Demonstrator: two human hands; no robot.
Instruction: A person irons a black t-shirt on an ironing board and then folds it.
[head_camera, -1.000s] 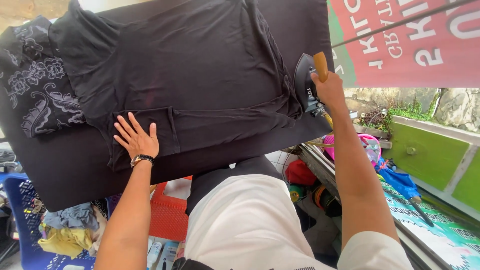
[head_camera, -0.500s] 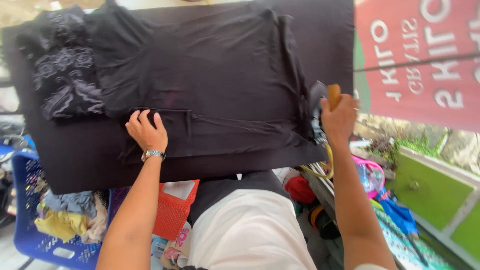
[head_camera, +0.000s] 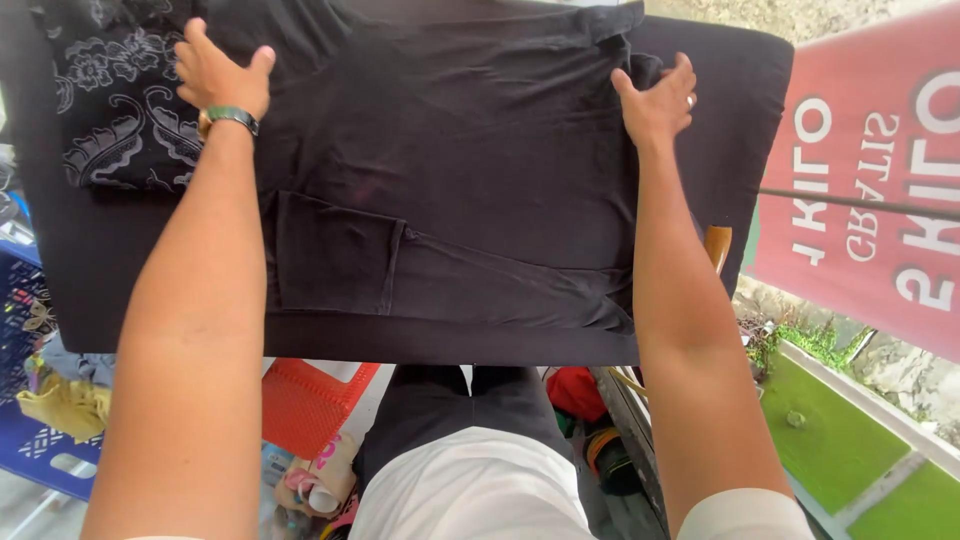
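Black cloth covers the padded ironing board, and a plain black soft-knit garment lies spread flat across it. Light and limp, it should handle best pinched at its side edges, where the left hand rests open-fingered and the right hand curls loosely at the hem.

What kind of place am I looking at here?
Probably a small laundry or ironing stall: a black garment spread on a dark padded board, a red banner alongside, baskets of clothes underneath.
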